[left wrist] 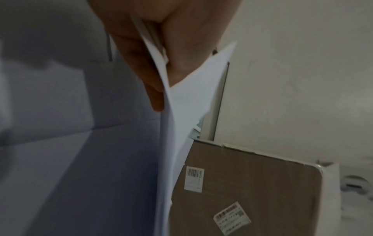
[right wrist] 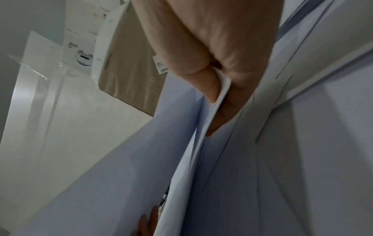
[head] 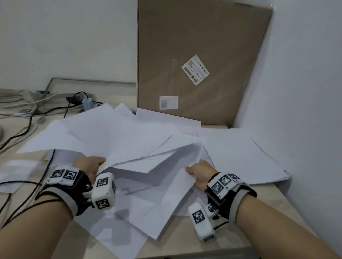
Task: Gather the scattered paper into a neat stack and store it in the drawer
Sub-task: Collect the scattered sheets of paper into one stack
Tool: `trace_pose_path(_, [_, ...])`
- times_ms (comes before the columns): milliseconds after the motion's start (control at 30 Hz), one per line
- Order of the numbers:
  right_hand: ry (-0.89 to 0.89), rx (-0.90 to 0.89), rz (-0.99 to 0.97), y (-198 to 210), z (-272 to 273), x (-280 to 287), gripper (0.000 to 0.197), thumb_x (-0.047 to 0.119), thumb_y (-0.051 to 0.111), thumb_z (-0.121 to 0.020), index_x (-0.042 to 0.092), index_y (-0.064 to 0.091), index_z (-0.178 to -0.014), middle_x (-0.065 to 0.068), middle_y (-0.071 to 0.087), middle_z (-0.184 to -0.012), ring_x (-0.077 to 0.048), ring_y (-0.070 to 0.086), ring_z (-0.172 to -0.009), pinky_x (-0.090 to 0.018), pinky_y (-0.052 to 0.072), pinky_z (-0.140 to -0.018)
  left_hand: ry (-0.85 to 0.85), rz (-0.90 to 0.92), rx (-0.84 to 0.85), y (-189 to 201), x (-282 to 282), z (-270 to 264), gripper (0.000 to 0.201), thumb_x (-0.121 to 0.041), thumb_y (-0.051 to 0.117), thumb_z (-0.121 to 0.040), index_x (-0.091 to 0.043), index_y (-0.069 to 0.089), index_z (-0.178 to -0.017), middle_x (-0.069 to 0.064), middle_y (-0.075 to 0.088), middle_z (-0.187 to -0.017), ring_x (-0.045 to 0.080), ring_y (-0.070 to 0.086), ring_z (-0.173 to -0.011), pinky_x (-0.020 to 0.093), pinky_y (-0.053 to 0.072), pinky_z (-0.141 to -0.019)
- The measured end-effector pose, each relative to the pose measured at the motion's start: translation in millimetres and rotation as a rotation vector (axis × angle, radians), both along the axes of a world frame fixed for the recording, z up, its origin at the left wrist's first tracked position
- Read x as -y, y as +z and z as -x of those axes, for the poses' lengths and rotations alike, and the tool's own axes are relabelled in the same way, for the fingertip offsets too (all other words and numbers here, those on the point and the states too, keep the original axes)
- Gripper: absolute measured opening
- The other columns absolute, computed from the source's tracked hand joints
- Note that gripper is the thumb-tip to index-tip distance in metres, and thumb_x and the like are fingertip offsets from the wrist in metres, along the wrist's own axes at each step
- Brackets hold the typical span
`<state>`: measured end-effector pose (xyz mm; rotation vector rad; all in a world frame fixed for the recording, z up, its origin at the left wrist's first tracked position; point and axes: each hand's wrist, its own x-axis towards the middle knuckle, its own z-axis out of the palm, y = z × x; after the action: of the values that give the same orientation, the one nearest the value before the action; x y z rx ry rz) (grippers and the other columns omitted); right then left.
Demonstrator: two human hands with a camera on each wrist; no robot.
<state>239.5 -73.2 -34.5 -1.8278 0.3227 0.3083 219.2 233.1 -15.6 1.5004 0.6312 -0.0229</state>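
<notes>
Both my hands hold a loose, fanned bundle of white sheets (head: 140, 147) a little above the desk. My left hand (head: 96, 165) grips its near left edge, and the left wrist view shows thumb and fingers (left wrist: 155, 89) pinching several sheet edges (left wrist: 181, 111). My right hand (head: 194, 173) grips the near right edge, thumb on top and fingers (right wrist: 224, 111) underneath the paper (right wrist: 141, 159). More sheets lie flat on the desk below (head: 128, 223) and to the right (head: 242, 156). No drawer is in view.
A tall cardboard box (head: 195, 54) leans against the wall behind the papers. Cables (head: 21, 123) and a power adapter (head: 87, 102) spread over the desk's left side, with one more sheet (head: 3, 176) there. The desk's front edge (head: 201, 255) is close, the right wall near.
</notes>
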Motion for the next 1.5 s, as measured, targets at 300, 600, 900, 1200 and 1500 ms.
trace_pose_path(300, [-0.114,0.026,-0.314,39,18,-2,0.026,0.034,0.045,-0.099,0.019,0.053,-0.079,-0.002,0.052,-0.075,-0.016,0.051,-0.062,-0.027,0.042,-0.055,-0.148,0.022,0.161,10,-12,17,0.026,0.0,0.059,-0.09,0.0,0.056,-0.116,0.017,0.065,-0.107,0.029,0.063,-0.087,0.037,0.05,-0.084])
trace_pose_path(600, [0.024,0.19,0.106,63,19,29,0.085,0.044,0.068,-0.083,0.015,0.023,-0.149,-0.005,0.025,-0.155,-0.021,0.028,-0.141,-0.035,0.026,-0.112,-0.311,-0.163,0.251,38,-24,11,0.031,-0.011,0.07,-0.084,0.002,0.064,-0.111,0.017,0.068,-0.109,0.032,0.063,-0.099,0.041,0.048,-0.088])
trace_pose_path(900, [0.24,0.231,0.302,75,10,10,0.029,0.021,0.071,-0.083,0.01,0.064,-0.109,-0.002,0.063,-0.107,-0.019,0.06,-0.105,-0.021,0.048,-0.081,-0.453,-0.396,0.227,49,-18,-11,0.016,-0.013,0.069,-0.086,0.0,0.067,-0.096,0.016,0.065,-0.089,0.028,0.059,-0.08,0.035,0.045,-0.075])
trace_pose_path(1200, [0.094,0.24,0.393,39,4,-8,0.011,0.007,0.062,-0.085,0.008,0.062,-0.095,-0.009,0.065,-0.114,-0.027,0.062,-0.105,-0.031,0.048,-0.089,-0.368,-0.452,0.291,36,4,-32,0.031,-0.004,0.062,-0.09,-0.001,0.063,-0.121,0.02,0.067,-0.113,0.027,0.062,-0.094,0.037,0.049,-0.089])
trace_pose_path(1500, [0.081,0.286,0.254,28,3,4,0.018,0.001,0.062,-0.083,0.017,0.056,-0.078,-0.015,0.069,-0.107,-0.032,0.065,-0.101,-0.043,0.052,-0.092,-0.171,-0.401,0.336,45,9,-64,0.034,-0.014,0.058,-0.093,-0.007,0.058,-0.126,0.016,0.064,-0.122,0.036,0.057,-0.115,0.035,0.043,-0.092])
